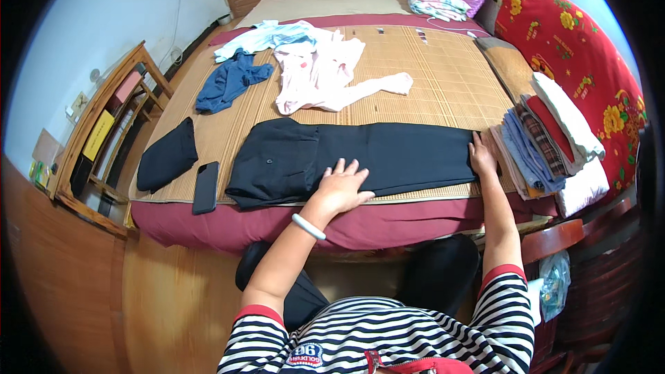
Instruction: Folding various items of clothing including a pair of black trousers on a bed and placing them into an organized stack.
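Observation:
Black trousers lie lengthwise across the near side of the bed, waist end to the left, one leg laid over the other. My left hand rests flat on them near the middle, fingers spread, a pale bangle on the wrist. At the right end, by the hems, my right hand lies on the cloth; its fingers are stretched out over the edge. A folded black garment and a dark phone are left of the waistband.
Beyond the trousers lie a pale pink garment, a crumpled blue one and a light blue one. A stack of folded clothes stands close to my right hand. A red flowered panel rises behind it; a wooden chair is at left.

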A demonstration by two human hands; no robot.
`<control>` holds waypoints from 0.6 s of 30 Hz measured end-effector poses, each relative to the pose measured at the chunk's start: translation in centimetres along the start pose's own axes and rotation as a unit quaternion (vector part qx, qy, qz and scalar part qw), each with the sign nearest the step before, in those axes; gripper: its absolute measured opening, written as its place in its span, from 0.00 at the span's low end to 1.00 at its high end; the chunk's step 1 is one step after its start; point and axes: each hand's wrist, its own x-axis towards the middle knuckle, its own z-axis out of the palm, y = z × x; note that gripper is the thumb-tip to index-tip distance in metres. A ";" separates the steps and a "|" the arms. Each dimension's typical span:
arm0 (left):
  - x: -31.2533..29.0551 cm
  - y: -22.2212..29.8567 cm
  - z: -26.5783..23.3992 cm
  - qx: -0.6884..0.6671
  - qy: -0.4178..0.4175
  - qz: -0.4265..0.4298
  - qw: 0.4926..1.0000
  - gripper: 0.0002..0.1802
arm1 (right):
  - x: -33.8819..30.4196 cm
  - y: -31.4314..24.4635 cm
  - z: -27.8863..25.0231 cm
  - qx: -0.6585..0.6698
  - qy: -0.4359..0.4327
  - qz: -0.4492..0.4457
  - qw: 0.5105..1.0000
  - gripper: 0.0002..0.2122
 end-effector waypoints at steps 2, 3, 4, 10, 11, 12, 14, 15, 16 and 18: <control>-1.3 0.0 -1.6 -0.003 0.066 0.040 0.997 0.37 | 0.0 1.4 0.1 -0.033 0.037 0.024 0.998 0.27; -1.9 -0.4 -2.3 -0.004 0.130 0.077 0.989 0.36 | 0.0 1.5 0.3 -0.060 0.070 0.039 0.995 0.28; -2.4 -1.3 -2.4 0.011 0.206 0.069 0.976 0.34 | -0.1 0.9 0.0 -0.079 0.085 0.051 0.992 0.30; -2.4 -7.4 -0.4 0.023 0.169 -0.114 0.979 0.32 | 1.3 -2.7 -3.1 -0.066 -0.008 0.225 0.972 0.31; -2.4 -7.2 -0.1 0.018 0.181 -0.097 0.979 0.33 | 2.0 -1.8 -3.4 -0.034 -0.042 0.274 0.960 0.36; -2.2 -7.1 0.2 0.029 0.193 -0.093 0.976 0.32 | 2.8 -1.5 -3.8 -0.011 -0.092 0.290 0.953 0.39; -2.3 -7.0 0.5 0.040 0.204 -0.090 0.974 0.32 | 3.9 -1.3 -4.1 0.013 -0.141 0.304 0.942 0.43; -2.0 -6.3 0.3 0.041 0.213 -0.073 0.974 0.32 | 4.3 0.4 -3.5 -0.017 -0.137 0.285 0.949 0.46; -1.9 -5.5 0.3 0.041 0.221 -0.057 0.973 0.31 | 4.5 2.1 -2.8 -0.048 -0.135 0.264 0.954 0.49; -1.9 -4.7 0.2 0.051 0.232 -0.021 0.971 0.31 | 4.9 3.8 -2.1 -0.070 -0.119 0.204 0.969 0.51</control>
